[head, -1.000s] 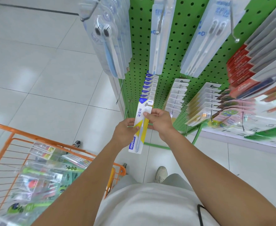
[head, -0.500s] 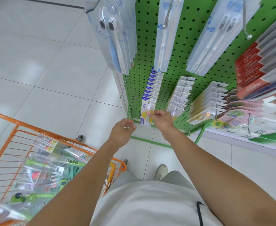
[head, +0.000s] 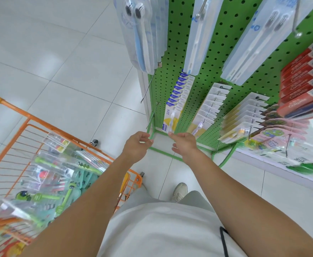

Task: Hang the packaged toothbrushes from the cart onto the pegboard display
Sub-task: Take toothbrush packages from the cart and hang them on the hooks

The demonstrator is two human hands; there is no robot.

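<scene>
On pegboard [head: 224,39] lower-left peg: yellow toothbrush pack [head: 171,119], hung. Left hand [head: 137,145] and right hand [head: 184,143] below it, fingers loosely curled, held nothing.

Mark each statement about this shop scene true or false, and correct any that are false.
1. The yellow toothbrush pack hangs on a peg of the green pegboard. True.
2. The left hand holds a toothbrush pack. False: it holds nothing.
3. The orange cart still contains packaged toothbrushes. True.
4. The right hand is inside the cart. False: it is below the yellow pack, near the pegboard.
5. The pegboard is blue. False: it is green.
</scene>
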